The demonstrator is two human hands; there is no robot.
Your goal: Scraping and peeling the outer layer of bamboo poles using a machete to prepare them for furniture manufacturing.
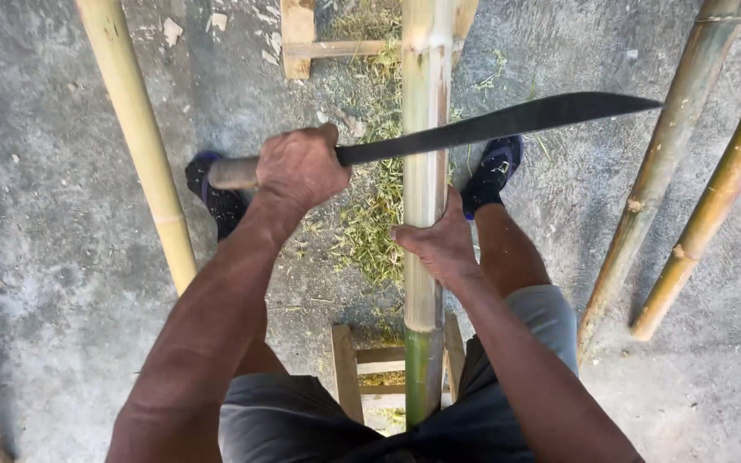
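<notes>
Pole (426, 154) in the middle, resting on wooden stands (349, 364), pointing away from the body, between the feet. Gripped tight by the right hand (443, 244), fingers wrapped round it. Long dark knife (508, 120) held by its handle in the closed left hand (298, 167), blade laid across the pole just above the right hand. Looks like scraping the skin off. Needs care: blade near the right fingers. Green shavings (370, 231) on the grey floor (45, 257). More poles left (139, 137) and right (671, 171). No packages, labels or signs.
</notes>
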